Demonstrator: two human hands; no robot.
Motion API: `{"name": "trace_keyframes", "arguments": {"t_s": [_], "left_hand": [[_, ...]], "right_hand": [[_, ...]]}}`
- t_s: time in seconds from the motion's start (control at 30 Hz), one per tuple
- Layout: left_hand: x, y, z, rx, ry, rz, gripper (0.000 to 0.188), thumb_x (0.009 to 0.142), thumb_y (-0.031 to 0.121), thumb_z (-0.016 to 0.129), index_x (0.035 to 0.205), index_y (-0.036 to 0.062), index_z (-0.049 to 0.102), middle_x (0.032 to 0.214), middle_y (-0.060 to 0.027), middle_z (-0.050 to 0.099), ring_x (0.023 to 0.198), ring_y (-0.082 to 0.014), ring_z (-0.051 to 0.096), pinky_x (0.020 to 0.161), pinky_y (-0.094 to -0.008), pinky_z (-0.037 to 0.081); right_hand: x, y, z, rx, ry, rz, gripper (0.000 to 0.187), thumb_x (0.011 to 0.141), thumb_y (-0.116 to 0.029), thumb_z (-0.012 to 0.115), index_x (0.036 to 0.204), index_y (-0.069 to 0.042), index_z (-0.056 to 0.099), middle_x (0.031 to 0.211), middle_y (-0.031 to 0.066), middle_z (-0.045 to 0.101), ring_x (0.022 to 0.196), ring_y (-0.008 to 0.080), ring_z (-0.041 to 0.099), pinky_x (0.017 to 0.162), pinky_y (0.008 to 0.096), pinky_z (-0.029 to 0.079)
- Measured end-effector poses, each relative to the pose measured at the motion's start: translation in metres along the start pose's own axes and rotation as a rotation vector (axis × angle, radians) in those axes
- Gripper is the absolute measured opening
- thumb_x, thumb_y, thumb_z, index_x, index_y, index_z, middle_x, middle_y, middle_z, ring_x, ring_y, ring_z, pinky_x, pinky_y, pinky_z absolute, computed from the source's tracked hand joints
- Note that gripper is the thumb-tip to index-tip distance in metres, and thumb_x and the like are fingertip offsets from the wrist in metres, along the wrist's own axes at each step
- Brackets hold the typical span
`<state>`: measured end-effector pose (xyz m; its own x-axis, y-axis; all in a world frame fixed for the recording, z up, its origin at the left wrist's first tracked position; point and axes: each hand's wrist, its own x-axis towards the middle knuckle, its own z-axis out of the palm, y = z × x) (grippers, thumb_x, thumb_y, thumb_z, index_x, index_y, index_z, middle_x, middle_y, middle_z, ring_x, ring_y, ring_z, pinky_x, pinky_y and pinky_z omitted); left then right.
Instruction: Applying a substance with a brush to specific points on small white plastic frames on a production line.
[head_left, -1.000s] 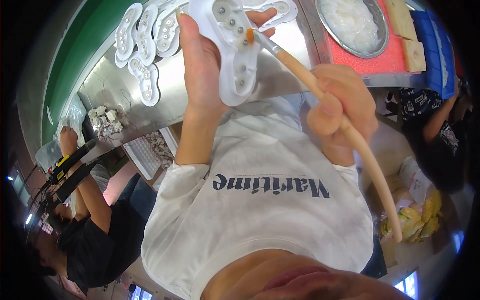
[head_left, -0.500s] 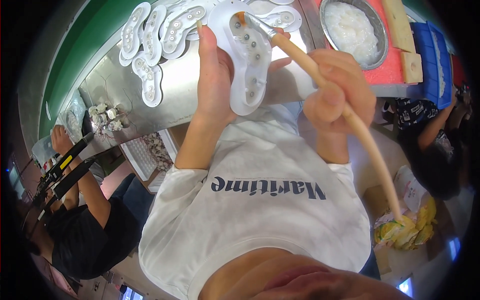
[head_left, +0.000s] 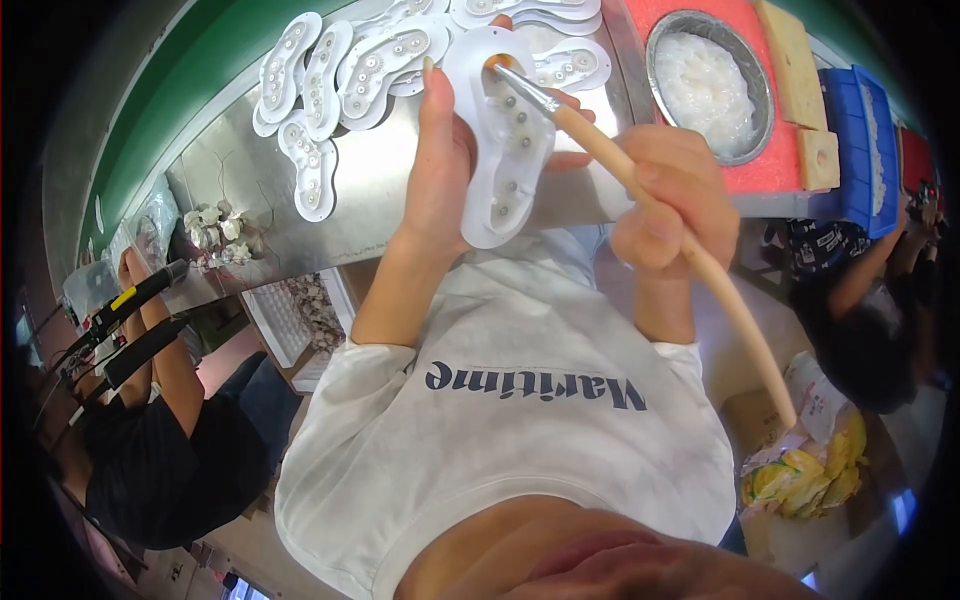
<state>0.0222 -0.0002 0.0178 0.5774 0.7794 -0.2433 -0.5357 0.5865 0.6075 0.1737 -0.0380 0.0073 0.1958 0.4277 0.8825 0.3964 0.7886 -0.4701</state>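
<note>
A white foot-shaped plastic piece (head_left: 487, 222) with a hollow lined by several small metal studs rests upright in my left hand (head_left: 440, 165). The thumb lies along its left edge, and fingertips show past its right side. My right hand (head_left: 675, 200) closes round the long wooden handle of a paintbrush (head_left: 600, 150). Its orange-brown bristles touch the upper end of the hollow. On the metal table behind lie several similar white pieces (head_left: 385, 70), some of them stacked.
A metal bowl (head_left: 655, 75) of white, jelly-like paste stands on a red mat (head_left: 735, 178) at the right, beside pale blocks (head_left: 818, 160) and a blue crate (head_left: 850, 170). Dried white flowers (head_left: 225, 230) lie at the left. Other people sit at both sides.
The white piece and both hands sit slightly lower in the picture, as does the whole table. My left hand and the piece shift slightly right; the brush tip stays at the hollow's upper end.
</note>
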Motion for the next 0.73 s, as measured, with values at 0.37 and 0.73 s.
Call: {"name": "trace_keyframes", "arguments": {"t_s": [0.37, 0.73], "left_hand": [[0.006, 0.003, -0.016, 0.119, 0.019, 0.142, 0.075, 0.092, 0.065, 0.012, 0.131, 0.0077, 0.04, 0.12, -0.0215, 0.053, 0.118, -0.0425, 0.046, 0.093, -0.0563, 0.044], [0.005, 0.006, -0.045, 0.423, 0.482, 0.045, 0.068, 0.094, 0.06, 0.027, 0.138, 0.008, 0.03, 0.1, -0.0075, 0.059, 0.107, -0.0248, 0.054, 0.102, -0.0431, 0.039]], "right_hand": [[0.0, -0.018, -0.009, -0.059, -0.117, 0.197, 0.018, 0.085, -0.007, 0.048, 0.081, 0.009, 0.052, 0.067, 0.0189, 0.058, 0.053, 0.0246, 0.056, 0.047, 0.0335, 0.046], [-0.006, -0.012, 0.017, 0.026, -0.102, 0.303, 0.022, 0.083, -0.013, 0.05, 0.078, 0.008, 0.055, 0.067, 0.0216, 0.06, 0.054, 0.0257, 0.058, 0.048, 0.0379, 0.049]]}}
